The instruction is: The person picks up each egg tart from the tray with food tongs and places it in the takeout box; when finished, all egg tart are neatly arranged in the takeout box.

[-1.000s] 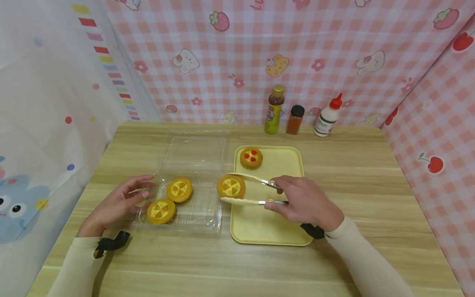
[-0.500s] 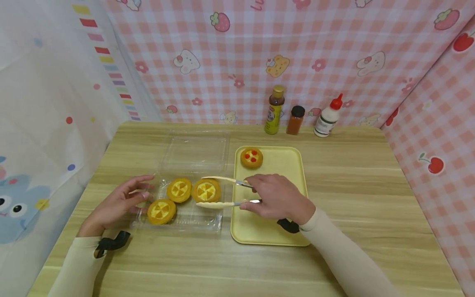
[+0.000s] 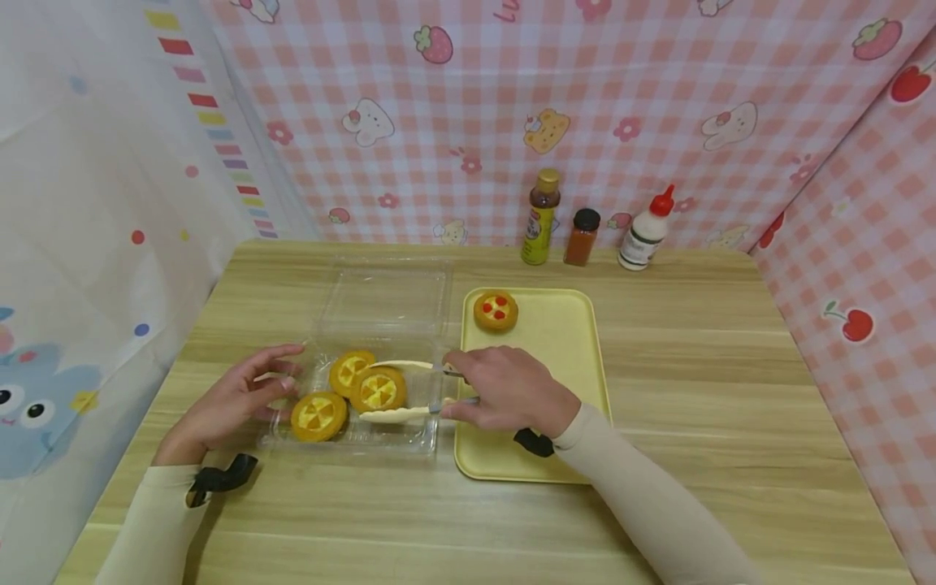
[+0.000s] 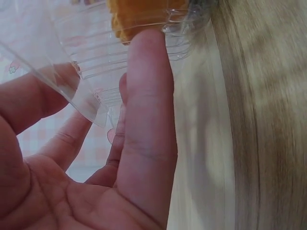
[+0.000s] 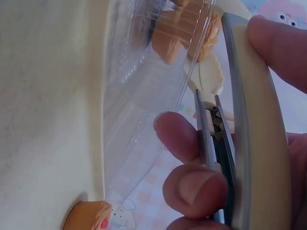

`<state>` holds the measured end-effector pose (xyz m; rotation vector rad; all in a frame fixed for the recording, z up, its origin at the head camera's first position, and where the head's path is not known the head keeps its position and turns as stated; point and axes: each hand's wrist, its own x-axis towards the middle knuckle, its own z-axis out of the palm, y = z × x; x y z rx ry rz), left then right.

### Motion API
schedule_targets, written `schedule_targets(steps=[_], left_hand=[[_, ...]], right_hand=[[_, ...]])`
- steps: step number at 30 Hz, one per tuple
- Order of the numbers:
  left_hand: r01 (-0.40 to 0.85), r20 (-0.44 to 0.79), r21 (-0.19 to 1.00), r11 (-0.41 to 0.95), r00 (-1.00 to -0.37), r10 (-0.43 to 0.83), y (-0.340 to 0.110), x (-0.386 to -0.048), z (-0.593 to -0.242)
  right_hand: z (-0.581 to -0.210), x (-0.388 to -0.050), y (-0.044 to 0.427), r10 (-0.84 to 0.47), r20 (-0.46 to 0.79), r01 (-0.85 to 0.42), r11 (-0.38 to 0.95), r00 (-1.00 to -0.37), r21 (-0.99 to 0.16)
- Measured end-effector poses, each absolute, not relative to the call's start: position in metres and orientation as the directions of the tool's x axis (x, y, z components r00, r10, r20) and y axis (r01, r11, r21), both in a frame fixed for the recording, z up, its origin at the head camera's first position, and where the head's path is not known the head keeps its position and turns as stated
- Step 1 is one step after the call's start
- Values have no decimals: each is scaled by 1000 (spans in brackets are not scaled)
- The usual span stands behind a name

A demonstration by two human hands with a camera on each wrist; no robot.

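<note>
My right hand grips a pair of tongs with cream-coloured tips. Between the tips sits a round yellow tart with wedge-shaped topping, over the clear plastic container. It overlaps a second yellow tart in the head view; a third tart lies at the container's near left. My left hand is at the container's left side, fingers relaxed and spread. In the left wrist view the thumb appears behind the clear rim, while a straight finger lies along the outer wall.
A yellow tray stands right of the container, with a red-dotted tart in its far left corner. The container's lid lies folded back. Behind stand a yellow-green bottle, a spice jar and a white squeeze bottle.
The right hand has moved left with the tongs, bringing the tart from the tray's left edge over the container, against the other tarts. The left hand has stayed still.
</note>
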<state>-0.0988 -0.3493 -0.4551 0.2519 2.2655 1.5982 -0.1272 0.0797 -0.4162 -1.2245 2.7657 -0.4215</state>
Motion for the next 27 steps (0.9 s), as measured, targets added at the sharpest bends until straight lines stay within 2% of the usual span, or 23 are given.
schedule_targets(steps=[16, 27], left_hand=[[-92, -223, 925, 368, -916, 332, -348, -100, -454], [-100, -230, 927, 362, -913, 337, -348, -99, -451]], right_hand=[[-401, -124, 63, -763, -79, -727, 638, -642, -255], [-401, -123, 60, -748, -93, -711, 656, -657, -255]])
